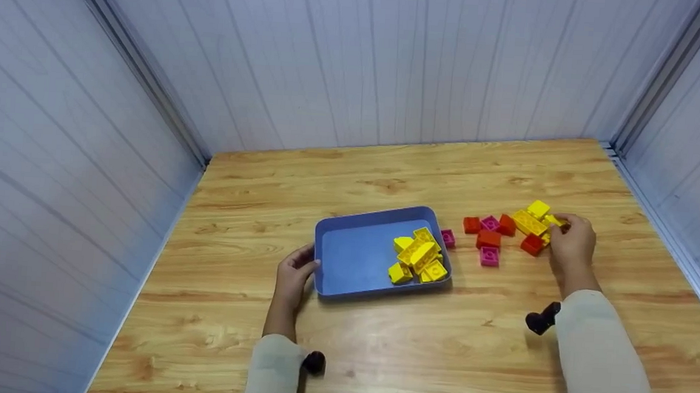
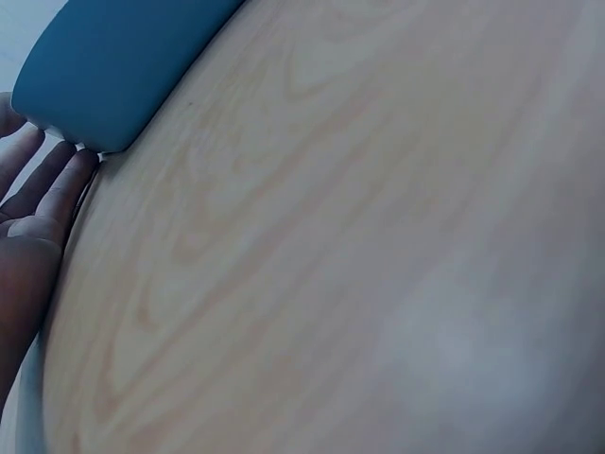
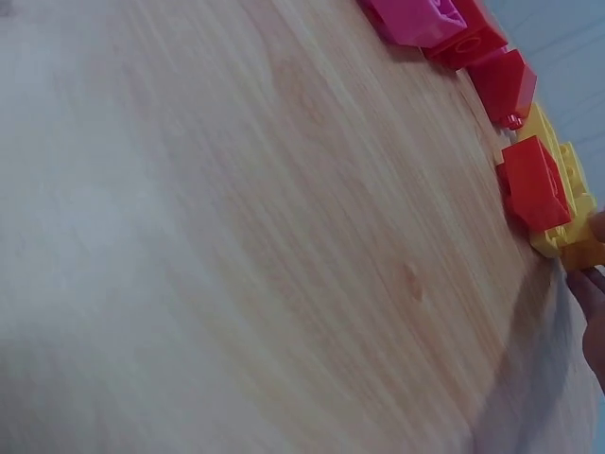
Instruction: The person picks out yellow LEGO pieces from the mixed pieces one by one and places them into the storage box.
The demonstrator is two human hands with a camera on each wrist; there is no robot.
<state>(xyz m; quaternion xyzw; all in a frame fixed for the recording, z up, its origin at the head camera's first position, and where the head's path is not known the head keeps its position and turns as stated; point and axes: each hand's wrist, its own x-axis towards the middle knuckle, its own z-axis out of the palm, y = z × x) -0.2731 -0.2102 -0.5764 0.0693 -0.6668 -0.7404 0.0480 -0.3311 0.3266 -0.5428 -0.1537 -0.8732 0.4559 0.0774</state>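
Observation:
A blue tray point(image 1: 352, 254) lies on the wooden table with a heap of yellow building blocks point(image 1: 419, 252) at its right end. My left hand point(image 1: 292, 275) holds the tray's left side, thumb at the rim and fingers against the outer wall; those fingers point(image 2: 59, 189) reach the tray's lower edge in the left wrist view. Over on the right, my right hand point(image 1: 573, 243) pinches a small yellow block point(image 1: 554, 220) between thumb and fingers. Beside it lie more yellow blocks point(image 1: 529, 223) and a red block point(image 3: 537, 184). The palm hides part of this group.
Between tray and right hand sit several red blocks point(image 1: 488, 239) and pink blocks point(image 1: 489, 256). One pink block point(image 1: 448, 238) is right by the tray's right wall. White panel walls point(image 1: 394, 71) enclose the table point(image 1: 253, 190) at the back and both sides.

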